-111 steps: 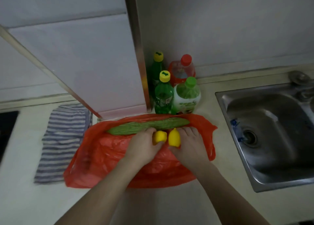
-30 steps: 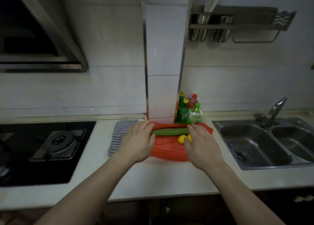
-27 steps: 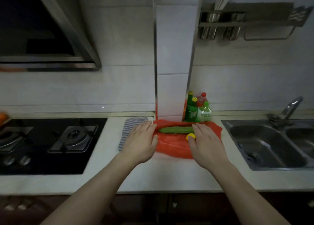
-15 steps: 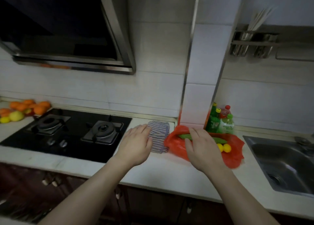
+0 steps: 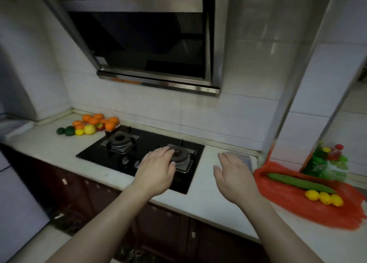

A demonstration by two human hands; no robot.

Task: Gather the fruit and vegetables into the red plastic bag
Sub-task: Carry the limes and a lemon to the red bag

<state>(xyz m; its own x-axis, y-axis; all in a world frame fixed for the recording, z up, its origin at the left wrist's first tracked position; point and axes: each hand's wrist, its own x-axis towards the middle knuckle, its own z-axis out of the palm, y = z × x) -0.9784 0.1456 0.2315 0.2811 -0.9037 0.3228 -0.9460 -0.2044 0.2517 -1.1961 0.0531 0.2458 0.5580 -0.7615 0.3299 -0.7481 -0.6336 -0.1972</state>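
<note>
Head view: the red plastic bag (image 5: pixel 297 205) lies right of the right hand (image 5: pixel 233 175), not touching it. The left hand (image 5: pixel 156 171) hovers over the stove (image 5: pixel 111 153) — both hands are empty, fingers loose. Half a second ago the right hand was over the bag. On the bag are one cucumber (image 5: pixel 297 182) and three lemons (image 5: pixel 324 197). The fruit pile (image 5: pixel 93 123) lies far left — oranges too blurred to count.

Left of the black glass hob (image 5: pixel 151 141) sits a heap of orange, yellow and green fruit (image 5: pixel 93 123). Right of the hob lies a striped cloth (image 5: pixel 243 159), then the red plastic bag (image 5: pixel 288 200), long green cucumber (image 5: pixel 297 182) and three yellow lemons (image 5: pixel 324 197) on it, plastic bottles (image 5: pixel 325 163) behind.
</note>
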